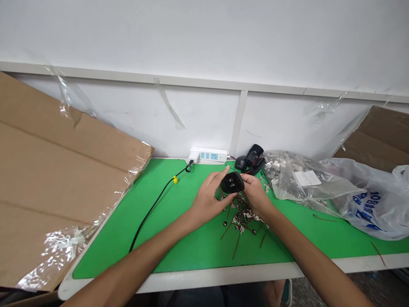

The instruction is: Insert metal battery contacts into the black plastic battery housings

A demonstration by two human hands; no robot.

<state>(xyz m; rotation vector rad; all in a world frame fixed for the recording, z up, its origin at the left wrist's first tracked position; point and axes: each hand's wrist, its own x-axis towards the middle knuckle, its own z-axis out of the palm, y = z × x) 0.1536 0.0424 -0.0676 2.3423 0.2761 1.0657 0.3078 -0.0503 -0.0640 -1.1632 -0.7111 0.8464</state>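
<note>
You hold a black oval plastic housing (232, 182) just above the middle of the green mat (194, 249), its top face turned up and a thin red wire running from it toward the back. Your left hand (207, 198) curves around its near-left side, with the fingers wrapped over the shell, while your right hand (254, 192) presses in from the other end, so the two hands grip it between them; the fingertips under it are hidden.

Directly below lies a loose heap of metal terminals with brown wires (242, 215), tangled and unsorted, with a few strands splayed toward the mat's front edge. One finished-looking black unit (254, 157) sits behind your hands beside a small dark dome (240, 162), so at least one piece appears put together while the heap remains to be dealt with.

To the right, a clear plastic bag (287, 175) bulges with more metal parts, next to a white plastic bag with blue print (367, 204). A white power strip (209, 155) sits at the back edge, its black cable (153, 209) trailing across the mat, and a cardboard sheet (57, 170) leans at the left
</note>
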